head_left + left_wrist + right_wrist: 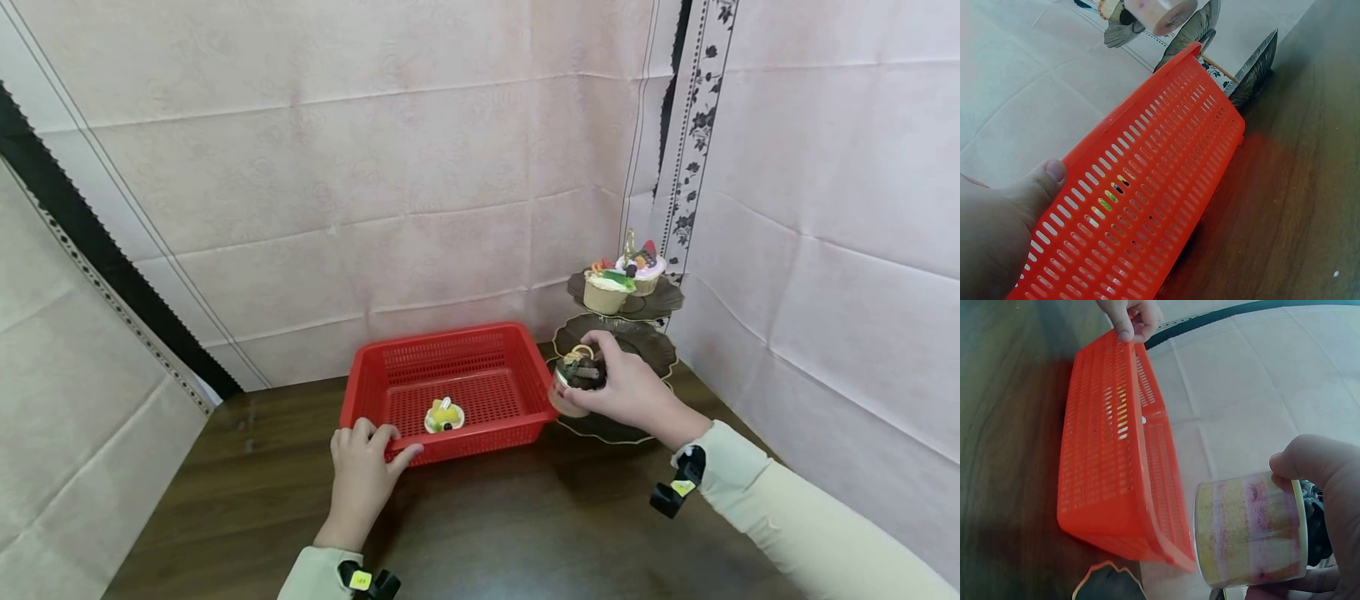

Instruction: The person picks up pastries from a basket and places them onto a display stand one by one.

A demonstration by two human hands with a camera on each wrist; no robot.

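My left hand (363, 467) pinches the rim of the red basket (480, 440) at its near left corner, thumb against the outside of the front wall. The basket is slotted plastic, probably light and fairly stiff; its rim looks the best place to hold.

Right of the basket is a tiered stand (645, 337) with dark, wavy-edged plates. Its thin edges may be brittle.

My right hand (637, 396) is clamped on a cup (1250, 531), thumb and fingers around its upper part. The cup is roughly upright, just beside the basket's right end; I cannot tell whether they touch. Its clear, layered side looks smooth, perhaps slippery, and light; I would grip the wall and spare the dark topping, which might come loose.

Beyond the basket's right end, the stand's top plate holds two cupcakes (606, 294). Inside the basket, near its front wall, sits one small yellow-topped cake (444, 416).
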